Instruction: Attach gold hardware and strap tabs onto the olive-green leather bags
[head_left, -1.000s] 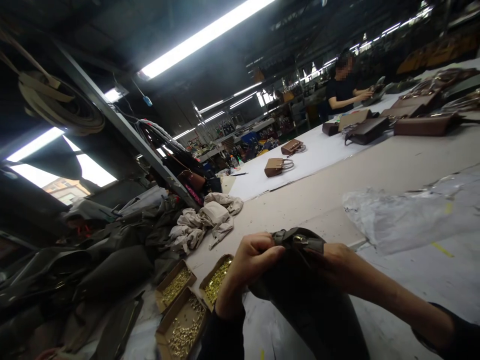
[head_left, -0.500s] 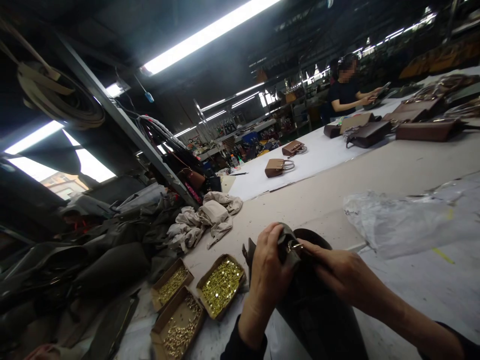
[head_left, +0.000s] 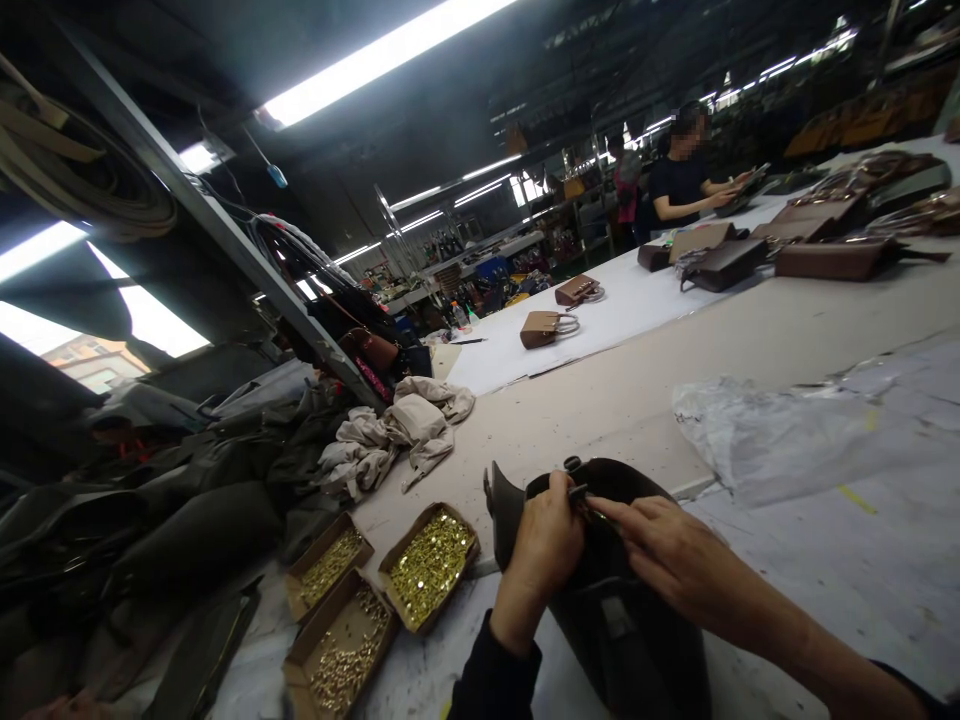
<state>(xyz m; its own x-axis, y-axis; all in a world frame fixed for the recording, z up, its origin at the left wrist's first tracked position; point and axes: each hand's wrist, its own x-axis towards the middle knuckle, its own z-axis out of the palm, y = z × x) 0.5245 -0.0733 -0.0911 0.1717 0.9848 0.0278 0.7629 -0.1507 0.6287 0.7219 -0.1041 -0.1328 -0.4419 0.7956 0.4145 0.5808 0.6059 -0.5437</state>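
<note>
Left hand (head_left: 546, 540) and right hand (head_left: 660, 555) both pinch the dark bag (head_left: 626, 640) at its rim; looks soft, floppy, light, best held along that edge.

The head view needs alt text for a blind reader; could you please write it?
The left hand and right hand pinch the rim of a dark bag on a worktable. Three boxes of gold fittings lie left, crumpled plastic right; a person works beyond brown handbags.

both hands (head_left: 551, 535) pinch a dark bag's (head_left: 622, 620) rim.
</note>
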